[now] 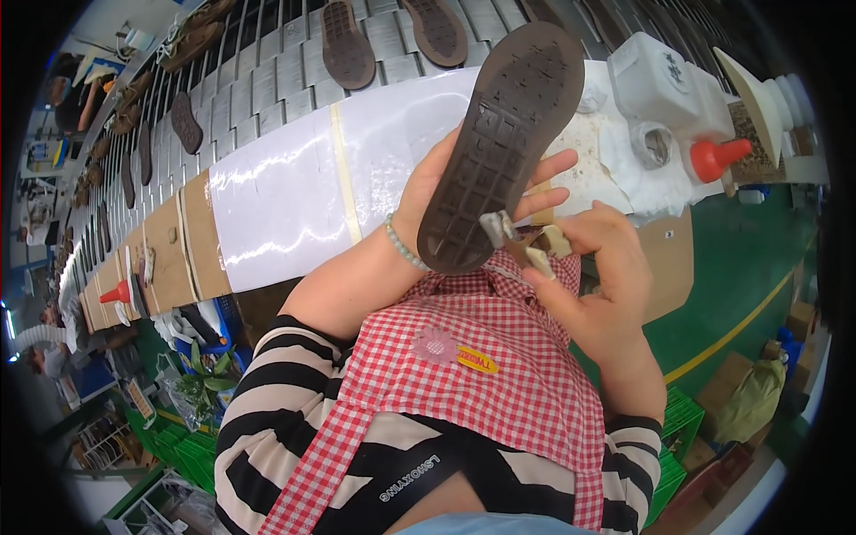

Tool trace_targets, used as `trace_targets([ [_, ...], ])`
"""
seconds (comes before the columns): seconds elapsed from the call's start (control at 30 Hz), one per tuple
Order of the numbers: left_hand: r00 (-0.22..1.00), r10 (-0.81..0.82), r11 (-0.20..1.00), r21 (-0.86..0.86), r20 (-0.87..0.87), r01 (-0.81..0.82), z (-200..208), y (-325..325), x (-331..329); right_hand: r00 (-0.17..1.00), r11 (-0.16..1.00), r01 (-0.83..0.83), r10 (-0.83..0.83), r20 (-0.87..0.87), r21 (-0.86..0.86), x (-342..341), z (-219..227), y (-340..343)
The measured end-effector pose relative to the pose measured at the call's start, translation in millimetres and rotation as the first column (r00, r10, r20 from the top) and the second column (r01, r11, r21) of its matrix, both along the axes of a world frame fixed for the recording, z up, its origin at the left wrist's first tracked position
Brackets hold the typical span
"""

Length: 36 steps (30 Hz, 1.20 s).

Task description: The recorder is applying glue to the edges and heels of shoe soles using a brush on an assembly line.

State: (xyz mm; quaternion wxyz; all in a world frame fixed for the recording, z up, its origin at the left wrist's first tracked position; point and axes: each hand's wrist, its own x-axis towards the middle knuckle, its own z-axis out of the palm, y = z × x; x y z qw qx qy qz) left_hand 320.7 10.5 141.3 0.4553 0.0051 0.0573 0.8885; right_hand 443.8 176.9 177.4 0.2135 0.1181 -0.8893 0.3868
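A dark brown shoe sole (pixel 504 147) rests tilted in my left hand (pixel 432 187), fingers spread behind it, as my right hand (pixel 611 267) pinches a small tool (pixel 524 248), possibly a brush, at its lower right edge. Left of the sole's far end lie two more soles (pixel 348 45); to its right stands a white jug (pixel 655 85).

2 arms (pixel 343 275) bent, left hand (pixel 430 183) splayed, right hand (pixel 608 267) pinching
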Motion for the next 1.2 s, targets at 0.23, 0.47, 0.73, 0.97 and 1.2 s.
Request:
trace_targets([
  [0.23,0.999,-0.045,0.999,-0.026,0.031,0.045,5,-1,4,0.997,0.996,0.024,-0.018,-0.073,0.088,-3,-1,3],
  [0.47,0.993,-0.081,0.997,-0.019,-0.082,0.080,-5,-4,6,0.990,0.992,0.063,-0.049,-0.131,0.106,-9,3,13],
  [0.73,0.840,-0.050,0.972,-0.218,-0.540,-0.082,-6,-7,13,0.966,0.979,0.181,-0.160,-0.202,0.093,-17,5,24],
  [0.97,0.981,-0.174,0.985,-0.034,-0.082,0.172,-10,-8,9,0.953,0.970,0.241,-0.233,-0.193,0.020,-21,5,40],
  [1.2,0.967,-0.216,0.970,0.082,-0.134,0.228,-19,-5,6,0.906,0.913,0.408,-0.406,-0.124,-0.008,-34,3,61],
])
